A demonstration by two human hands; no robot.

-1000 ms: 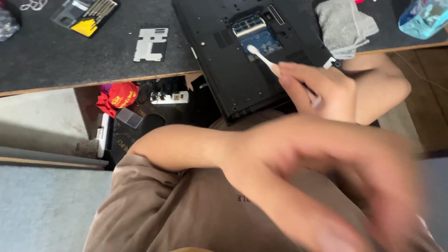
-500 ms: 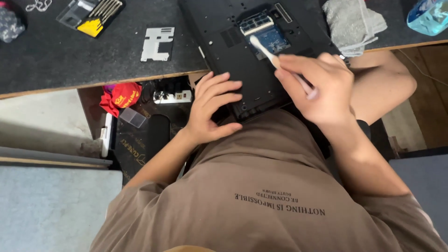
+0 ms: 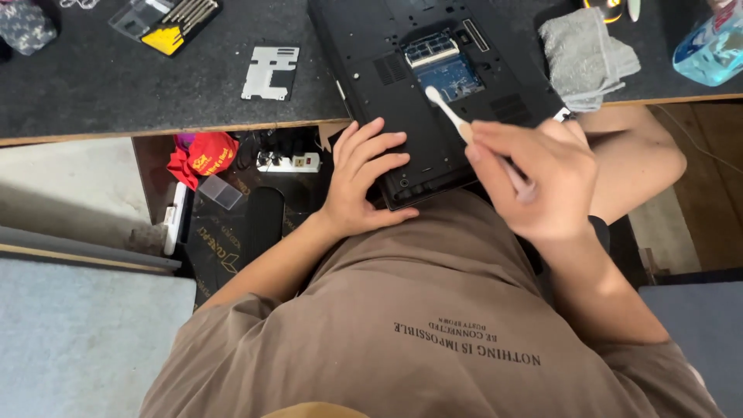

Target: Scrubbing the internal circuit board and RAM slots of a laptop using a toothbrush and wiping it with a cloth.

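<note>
Fingers of the right hand (image 3: 542,174) are pinched narrow around the handle of a small brush (image 3: 464,128), gripping it near its middle. The brush's white head rests on the underside of a black laptop (image 3: 395,62), at the lower edge of the open bay where a blue circuit board (image 3: 451,76) shows. Its long axis runs on a slant, head pointing up and to the left toward the far side of the table (image 3: 116,85), handle trailing down and right into the palm.

The left hand (image 3: 364,178) lies flat with its fingers spread wide, pressing on the laptop's near left corner; it grips nothing. That corner of the laptop overhangs the table's near edge, above the person's lap.

A grey cloth (image 3: 584,54) sits just beside the laptop's right side, and a blue bottle (image 3: 712,46) stands at the table's far right corner. To the left of the laptop lies a flat metal cover plate (image 3: 269,73), apart from it, with a screwdriver set (image 3: 166,19) farther toward the far left corner. Bare dark mat lies between the plate and the laptop and across the table's left stretch. Below the near edge, a white power strip (image 3: 288,161) and a red bag (image 3: 205,155) sit on the floor.
</note>
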